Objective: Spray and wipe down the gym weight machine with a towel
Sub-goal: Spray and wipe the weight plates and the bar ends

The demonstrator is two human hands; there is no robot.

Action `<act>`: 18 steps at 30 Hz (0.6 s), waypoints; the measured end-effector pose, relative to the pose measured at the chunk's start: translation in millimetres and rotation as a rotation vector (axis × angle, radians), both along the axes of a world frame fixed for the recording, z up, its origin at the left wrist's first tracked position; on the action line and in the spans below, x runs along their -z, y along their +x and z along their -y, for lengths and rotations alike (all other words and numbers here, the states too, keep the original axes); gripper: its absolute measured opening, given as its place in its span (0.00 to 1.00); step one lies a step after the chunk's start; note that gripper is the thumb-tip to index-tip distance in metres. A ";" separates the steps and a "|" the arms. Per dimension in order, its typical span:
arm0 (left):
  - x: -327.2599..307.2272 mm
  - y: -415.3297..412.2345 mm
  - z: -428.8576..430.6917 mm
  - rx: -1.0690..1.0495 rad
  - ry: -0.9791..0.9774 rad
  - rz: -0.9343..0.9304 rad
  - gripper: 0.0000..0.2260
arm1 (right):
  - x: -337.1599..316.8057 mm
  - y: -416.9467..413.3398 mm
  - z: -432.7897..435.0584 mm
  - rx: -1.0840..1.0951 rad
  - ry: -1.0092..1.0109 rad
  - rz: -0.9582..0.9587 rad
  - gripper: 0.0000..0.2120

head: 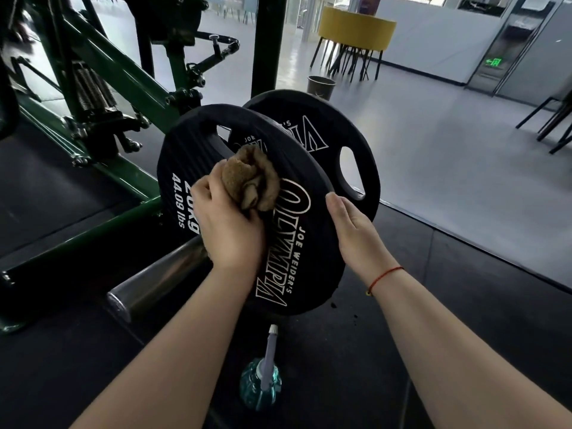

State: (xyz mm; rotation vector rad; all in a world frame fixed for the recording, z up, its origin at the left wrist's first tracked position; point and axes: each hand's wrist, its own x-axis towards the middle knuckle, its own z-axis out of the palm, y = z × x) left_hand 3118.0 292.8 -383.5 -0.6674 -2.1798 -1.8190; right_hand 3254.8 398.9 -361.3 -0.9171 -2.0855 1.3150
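Two black weight plates hang on the green machine's (123, 69) chrome sleeve (154, 283). The near plate (297, 249) carries white lettering and faces me; the far plate (346, 131) stands behind it. My left hand (229, 224) grips a bunched brown towel (253, 178) and presses it against the near plate's face, near its centre. My right hand (349, 224) lies with straight fingers against the near plate's right rim. A teal spray bottle (261, 382) with a grey nozzle stands on the dark floor mat between my forearms.
The green frame with springs (93, 91) fills the left side. A dark post (269, 44) rises behind the plates. A paper cup (320, 86) sits on the grey floor beyond. A yellow round table with black legs (356, 29) stands farther back, chair legs (554, 119) at right.
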 end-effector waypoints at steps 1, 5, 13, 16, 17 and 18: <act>3.8 1.3 -0.2 -0.006 -0.001 0.025 0.31 | -1.2 1.2 1.3 0.008 0.058 0.019 0.22; 21.9 4.9 -1.6 -0.070 0.001 0.161 0.29 | -5.0 12.4 -3.2 -0.085 0.196 0.151 0.20; 55.3 14.7 7.0 0.038 -0.219 -0.076 0.35 | 11.4 35.2 -19.7 -0.244 0.214 0.456 0.41; 94.6 28.6 17.0 0.134 -0.361 -0.125 0.42 | 9.7 33.8 -21.9 -0.272 0.217 0.489 0.36; 105.4 34.2 20.0 0.173 -0.411 -0.091 0.44 | 9.8 34.1 -22.3 -0.272 0.220 0.490 0.36; 112.6 40.0 22.5 0.199 -0.439 -0.043 0.43 | 10.2 34.4 -23.1 -0.273 0.224 0.490 0.36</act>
